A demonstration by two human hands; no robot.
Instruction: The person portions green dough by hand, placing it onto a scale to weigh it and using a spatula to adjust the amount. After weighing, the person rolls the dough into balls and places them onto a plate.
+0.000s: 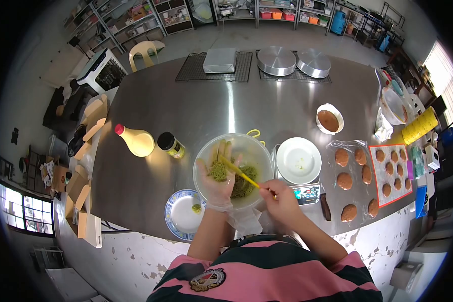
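My left hand, in a clear plastic glove, lies palm up over a clear mixing bowl and carries a small clump of green dough. My right hand grips a yellow spatula whose tip rests against the dough on my left palm. More green dough sits in the bottom of the bowl. A white empty plate stands on a scale just right of the bowl. A blue-rimmed plate with a green dab lies at the front left.
A squeeze bottle and a small jar stand left of the bowl. Brown dough rounds lie on plastic and an orange mat at right. A bowl of brown filling, cake pans and cooling racks sit further back.
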